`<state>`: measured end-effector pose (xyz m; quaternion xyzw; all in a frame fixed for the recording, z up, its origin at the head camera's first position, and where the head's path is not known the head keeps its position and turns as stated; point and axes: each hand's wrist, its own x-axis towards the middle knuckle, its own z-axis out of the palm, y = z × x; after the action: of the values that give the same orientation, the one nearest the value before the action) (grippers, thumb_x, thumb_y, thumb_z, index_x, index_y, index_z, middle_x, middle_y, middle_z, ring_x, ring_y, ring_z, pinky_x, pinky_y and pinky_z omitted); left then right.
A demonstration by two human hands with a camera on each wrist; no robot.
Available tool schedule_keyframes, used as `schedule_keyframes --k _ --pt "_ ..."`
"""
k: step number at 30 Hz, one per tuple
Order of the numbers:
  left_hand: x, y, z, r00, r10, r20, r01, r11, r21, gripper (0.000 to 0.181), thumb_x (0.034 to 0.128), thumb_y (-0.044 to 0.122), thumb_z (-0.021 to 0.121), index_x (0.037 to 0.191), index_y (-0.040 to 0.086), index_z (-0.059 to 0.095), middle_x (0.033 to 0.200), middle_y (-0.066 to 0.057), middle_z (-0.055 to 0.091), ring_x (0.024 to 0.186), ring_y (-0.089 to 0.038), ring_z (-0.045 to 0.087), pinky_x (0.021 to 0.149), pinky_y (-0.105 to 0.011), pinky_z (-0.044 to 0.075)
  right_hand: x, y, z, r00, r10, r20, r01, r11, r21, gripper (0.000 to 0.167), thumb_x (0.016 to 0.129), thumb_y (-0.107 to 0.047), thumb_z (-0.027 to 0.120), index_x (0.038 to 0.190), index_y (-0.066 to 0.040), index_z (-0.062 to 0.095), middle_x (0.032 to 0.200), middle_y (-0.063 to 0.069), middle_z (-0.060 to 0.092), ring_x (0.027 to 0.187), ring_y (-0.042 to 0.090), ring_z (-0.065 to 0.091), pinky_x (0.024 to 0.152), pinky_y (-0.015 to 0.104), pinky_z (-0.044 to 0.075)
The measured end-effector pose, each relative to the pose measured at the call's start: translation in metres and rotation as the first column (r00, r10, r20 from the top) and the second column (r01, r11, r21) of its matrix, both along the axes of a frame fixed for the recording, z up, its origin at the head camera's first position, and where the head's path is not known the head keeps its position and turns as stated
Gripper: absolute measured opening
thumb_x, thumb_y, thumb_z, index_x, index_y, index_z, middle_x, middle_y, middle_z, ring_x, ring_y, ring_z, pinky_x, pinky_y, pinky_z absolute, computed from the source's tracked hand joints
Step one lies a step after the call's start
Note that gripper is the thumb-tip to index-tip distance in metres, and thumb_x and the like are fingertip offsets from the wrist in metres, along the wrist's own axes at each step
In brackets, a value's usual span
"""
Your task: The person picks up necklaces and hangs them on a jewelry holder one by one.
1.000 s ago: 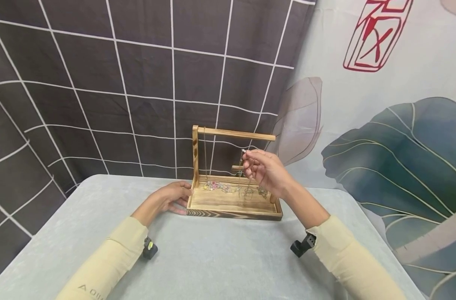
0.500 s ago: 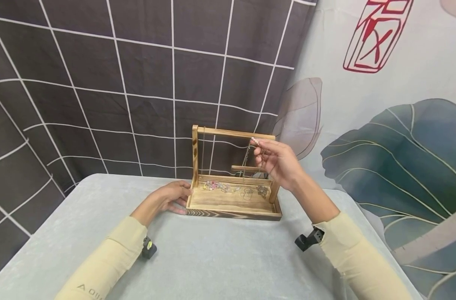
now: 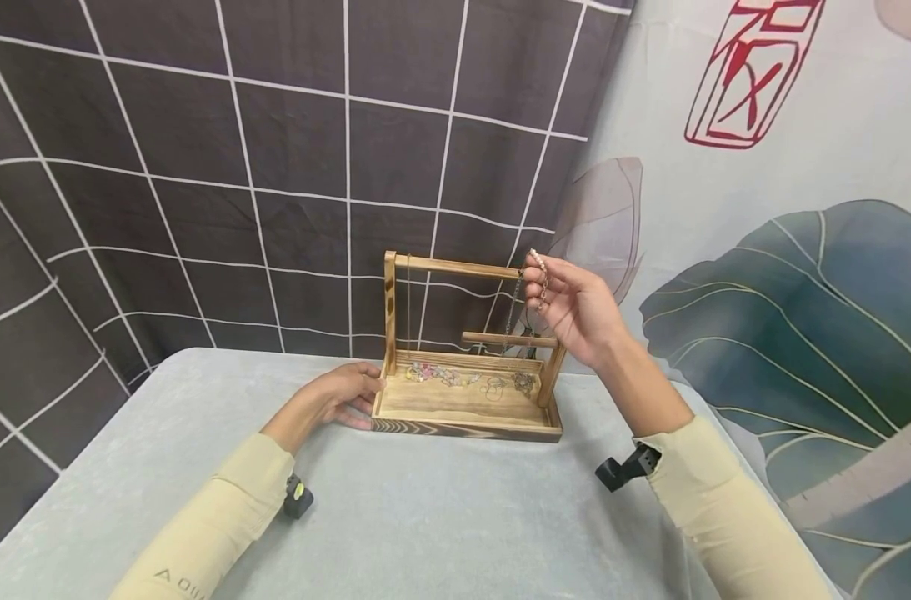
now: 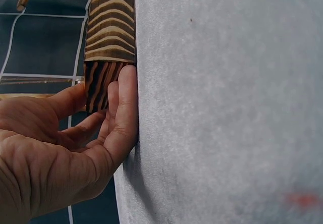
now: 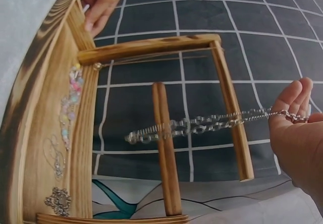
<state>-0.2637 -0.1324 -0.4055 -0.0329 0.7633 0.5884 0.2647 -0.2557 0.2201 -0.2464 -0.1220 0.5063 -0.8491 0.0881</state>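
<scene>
My right hand [image 3: 575, 308], at the free right end of the upper bar [image 3: 455, 266], pinches a silver chain necklace [image 5: 197, 125]. Below my fingers the chain hangs as a long loop, crossing both bars in the right wrist view; whether it touches them I cannot tell. A short beaded-looking stretch stands up over the fingertips. My left hand [image 3: 342, 393] holds the left end of the wooden jewelry stand [image 3: 466, 431], thumb and fingers around its corner. From the upper bar's left end hangs a thin necklace [image 3: 408, 308].
In the stand's tray lie a pastel beaded strand [image 3: 432, 373], a fine chain [image 3: 493, 387] and a bunched chain [image 3: 524, 382]. A shorter lower bar [image 3: 508, 339] juts left from the right post. Behind the grey-covered table [image 3: 440, 517] hangs a dark grid curtain [image 3: 275, 208].
My right hand has risen and moved right, lifting the silver chain necklace from over the tray to the upper bar's right end. My left hand stays where it was.
</scene>
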Motion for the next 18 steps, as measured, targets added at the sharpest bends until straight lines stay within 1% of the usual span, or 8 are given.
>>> schedule_keyframes --k 4,7,10,13,18 --pt "0.0 0.001 0.0 1.0 0.0 -0.003 0.0 1.0 0.002 0.051 0.1181 0.015 0.053 0.164 -0.001 0.041 0.105 -0.013 0.067 0.084 -0.019 0.072 0.077 -0.038 0.074 -0.001 0.004 0.005 1.0 -0.003 0.027 0.005 0.997 -0.081 0.033 0.123 -0.012 0.039 0.125 -0.003 0.071 0.101 0.008 0.083 0.086 0.016 0.075 0.077 0.021 0.066" --pt "0.0 0.002 0.0 1.0 -0.004 -0.007 0.004 1.0 0.002 0.052 0.118 0.015 0.053 0.165 -0.002 0.039 0.105 -0.013 0.068 0.085 -0.019 0.072 0.077 -0.039 0.075 -0.003 0.006 0.008 1.0 -0.012 0.025 0.014 0.992 -0.123 0.031 0.123 -0.011 0.041 0.125 -0.002 0.07 0.105 0.01 0.085 0.09 0.018 0.08 0.081 0.023 0.069" --pt "0.001 0.001 0.0 1.0 -0.003 -0.007 0.003 1.0 -0.005 0.052 0.1184 0.016 0.053 0.165 -0.003 0.04 0.106 -0.014 0.068 0.085 -0.019 0.072 0.078 -0.039 0.075 -0.005 0.008 0.01 1.0 -0.023 0.011 0.025 0.988 -0.151 0.03 0.122 -0.009 0.042 0.126 -0.001 0.071 0.109 0.012 0.086 0.094 0.019 0.083 0.085 0.025 0.07" --pt "0.002 0.0 0.001 1.0 0.0 -0.005 0.0 1.0 -0.013 0.052 0.1188 0.017 0.053 0.165 -0.003 0.04 0.106 -0.014 0.067 0.085 -0.019 0.072 0.078 -0.039 0.075 -0.008 0.01 0.012 0.999 -0.033 0.003 0.033 0.983 -0.18 0.029 0.122 -0.008 0.042 0.131 0.002 0.069 0.111 0.015 0.086 0.098 0.022 0.085 0.088 0.027 0.071" --pt "0.002 -0.001 0.002 1.0 -0.007 -0.006 0.007 1.0 -0.012 0.053 0.1191 0.018 0.053 0.166 -0.002 0.039 0.106 -0.013 0.067 0.086 -0.019 0.072 0.079 -0.039 0.074 -0.014 0.016 0.018 0.997 -0.072 -0.012 0.068 0.977 -0.204 0.028 0.122 -0.008 0.043 0.137 0.005 0.063 0.112 0.017 0.085 0.099 0.023 0.086 0.089 0.028 0.072"
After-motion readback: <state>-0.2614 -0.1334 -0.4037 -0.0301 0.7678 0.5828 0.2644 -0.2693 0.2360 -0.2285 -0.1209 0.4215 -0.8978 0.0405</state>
